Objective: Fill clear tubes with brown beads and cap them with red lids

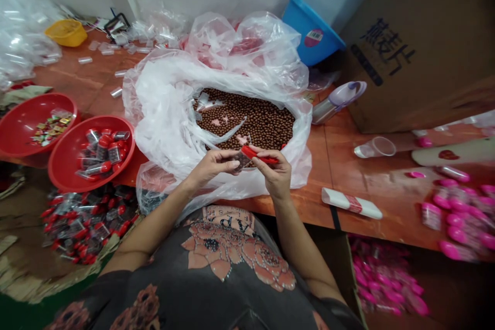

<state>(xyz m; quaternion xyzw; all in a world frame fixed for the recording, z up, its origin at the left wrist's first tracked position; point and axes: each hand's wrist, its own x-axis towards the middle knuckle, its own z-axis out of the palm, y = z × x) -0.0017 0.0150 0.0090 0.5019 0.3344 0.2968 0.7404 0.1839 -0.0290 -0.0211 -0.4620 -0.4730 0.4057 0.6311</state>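
Note:
My left hand (213,166) grips a small clear plastic tube (242,161) with dark contents, just above the opened bag. My right hand (274,172) pinches a red cap (258,157) close to the tube's end. Both hands are over the white plastic bag liner (166,124), which holds a large heap of brown round beads (247,118), possibly chocolate balls. Scraps of clear film lie on the heap. Several red-capped tubes (102,153) fill a red plastic bowl (93,124) to the left of my left forearm.
A second red bowl (27,113) holds wrapped sweets. Filled red-capped tubes lie heaped (88,221) on cardboard at lower left. Pink-capped tubes (456,216) lie at right on the wooden table (328,165). Clear tubes, a yellow basket (66,32), a blue basin (313,31) and a cardboard box (417,46) stand around.

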